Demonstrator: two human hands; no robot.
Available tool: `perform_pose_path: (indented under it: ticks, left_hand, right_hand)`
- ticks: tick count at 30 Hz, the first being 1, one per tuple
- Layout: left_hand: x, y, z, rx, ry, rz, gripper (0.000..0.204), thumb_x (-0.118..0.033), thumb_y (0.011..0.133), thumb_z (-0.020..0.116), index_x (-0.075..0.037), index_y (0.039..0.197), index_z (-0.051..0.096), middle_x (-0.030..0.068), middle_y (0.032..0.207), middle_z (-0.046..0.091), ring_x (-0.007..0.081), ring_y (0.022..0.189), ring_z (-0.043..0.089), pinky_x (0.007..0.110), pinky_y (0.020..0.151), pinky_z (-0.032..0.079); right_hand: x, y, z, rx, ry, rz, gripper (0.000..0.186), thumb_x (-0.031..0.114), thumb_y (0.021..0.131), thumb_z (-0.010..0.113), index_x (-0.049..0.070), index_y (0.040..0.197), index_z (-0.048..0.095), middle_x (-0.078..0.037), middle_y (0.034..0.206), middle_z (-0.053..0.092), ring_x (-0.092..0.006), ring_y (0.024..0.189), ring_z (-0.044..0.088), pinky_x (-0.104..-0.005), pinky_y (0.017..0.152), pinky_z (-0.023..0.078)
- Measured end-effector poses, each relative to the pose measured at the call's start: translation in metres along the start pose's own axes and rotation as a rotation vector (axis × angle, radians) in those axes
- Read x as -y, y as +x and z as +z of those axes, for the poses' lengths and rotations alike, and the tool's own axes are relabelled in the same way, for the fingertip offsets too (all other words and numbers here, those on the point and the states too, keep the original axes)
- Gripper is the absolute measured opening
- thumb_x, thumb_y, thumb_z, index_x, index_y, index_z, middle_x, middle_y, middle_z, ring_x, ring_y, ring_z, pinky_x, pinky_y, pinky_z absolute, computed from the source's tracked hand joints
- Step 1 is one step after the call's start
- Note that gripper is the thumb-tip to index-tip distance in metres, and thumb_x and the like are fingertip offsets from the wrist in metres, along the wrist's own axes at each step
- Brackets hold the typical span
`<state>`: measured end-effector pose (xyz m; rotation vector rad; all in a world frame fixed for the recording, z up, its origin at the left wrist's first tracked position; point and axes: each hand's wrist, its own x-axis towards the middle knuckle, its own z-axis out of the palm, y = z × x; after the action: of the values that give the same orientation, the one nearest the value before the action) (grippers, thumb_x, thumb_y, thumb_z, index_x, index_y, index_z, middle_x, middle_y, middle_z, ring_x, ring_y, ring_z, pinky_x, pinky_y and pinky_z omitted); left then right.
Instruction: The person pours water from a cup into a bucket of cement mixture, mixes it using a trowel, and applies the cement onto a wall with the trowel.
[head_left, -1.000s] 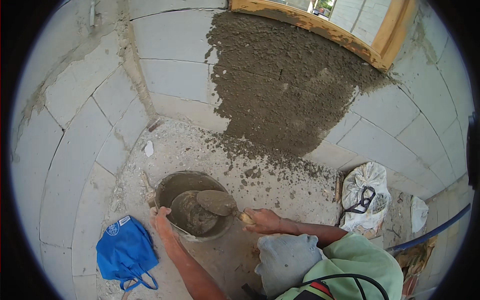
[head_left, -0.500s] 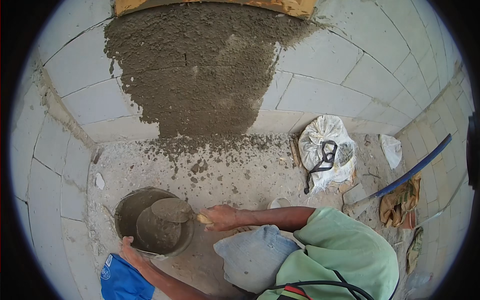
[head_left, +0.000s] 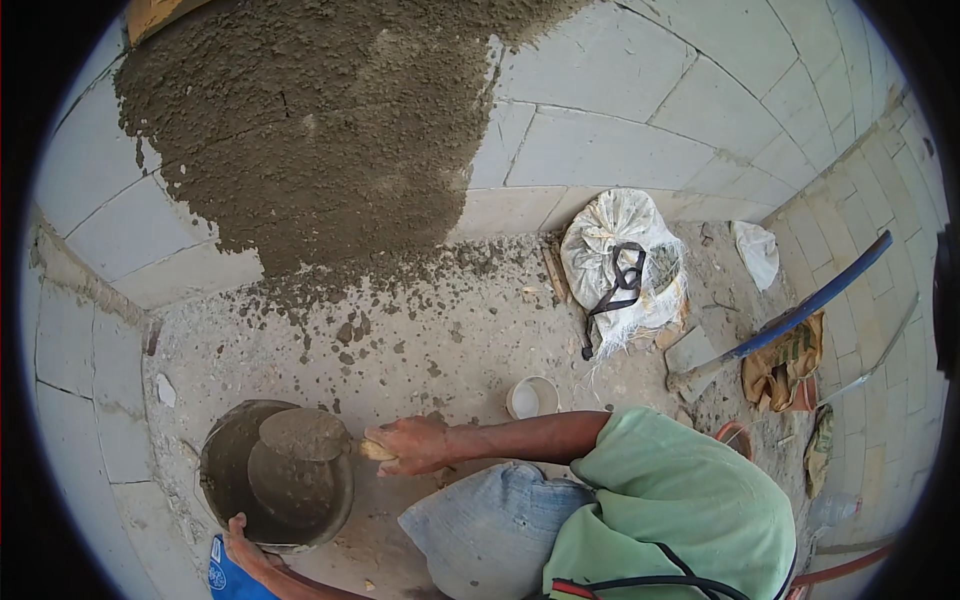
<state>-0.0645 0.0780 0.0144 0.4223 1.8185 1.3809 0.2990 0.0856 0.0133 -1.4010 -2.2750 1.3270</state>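
Note:
A round bucket (head_left: 343, 505) of wet grey mortar stands on the floor at the lower left. My left hand (head_left: 247, 552) grips its near-left rim, with the thumb at the edge. My right hand (head_left: 415, 446) is closed round the wooden handle of a trowel (head_left: 304, 434). The trowel's rounded blade, coated with mortar, lies over the bucket's far side. Below the blade, wet mortar shows inside the bucket. On the wall ahead is a broad patch of rough, wet mortar (head_left: 320, 130) over pale blocks.
Mortar lumps litter the floor (head_left: 400, 350) below the patch. A white sack (head_left: 610, 240) with a black strap, a white cup (head_left: 532, 398) and a long blue-handled tool (head_left: 810, 300) lie to the right. Blue packaging (head_left: 228, 578) sits near my left forearm.
The view has shifted, so the wall and floor appear further left and higher. Both hands keep their hold, and the trowel stays over the bucket.

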Motion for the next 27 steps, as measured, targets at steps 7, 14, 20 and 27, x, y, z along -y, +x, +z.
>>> perform_pose_path:
  ticks: [7,14,20,27]
  left_hand:
    - [0.007,-0.035,-0.014,-0.102,0.06,-0.179,0.028,-0.001,0.065,0.065,0.004,0.092,0.064,0.0081,0.086,0.064,0.0188,0.074,0.057,0.032,0.073,0.047]
    - [0.021,-0.115,0.003,-0.281,-0.247,-0.209,0.023,0.008,0.066,0.058,0.005,0.088,0.062,0.0039,0.082,0.061,0.0138,0.07,0.054,0.027,0.067,0.044]
    - [0.009,-0.159,0.006,-0.259,-0.197,-0.345,0.017,0.008,0.068,0.057,0.004,0.084,0.063,0.0031,0.078,0.061,0.0113,0.069,0.053,0.025,0.066,0.043]
    - [0.007,-0.207,0.003,-0.209,-0.092,-0.452,0.013,0.007,0.068,0.056,0.004,0.079,0.062,0.0035,0.076,0.06,0.0122,0.069,0.053,0.025,0.068,0.043]
  right_hand:
    - [0.002,-0.035,-0.003,-0.16,0.066,0.291,0.056,0.042,0.083,0.07,0.002,0.115,0.047,-0.022,0.085,0.066,-0.0427,0.083,0.065,-0.0472,0.073,0.051]
    - [0.052,-0.069,-0.058,0.014,-0.166,0.408,0.059,0.031,0.08,0.073,-0.002,0.122,0.046,-0.025,0.095,0.066,-0.0438,0.086,0.065,-0.0492,0.074,0.053]
    - [0.089,-0.056,-0.08,0.27,-0.436,0.402,0.057,0.03,0.085,0.065,0.0,0.129,0.044,-0.022,0.106,0.062,-0.04,0.089,0.066,-0.0474,0.074,0.055]
    - [0.099,-0.017,-0.027,0.469,-0.807,0.292,0.05,0.015,0.083,0.064,-0.001,0.128,0.047,-0.019,0.099,0.062,-0.0318,0.082,0.069,-0.0392,0.069,0.057]
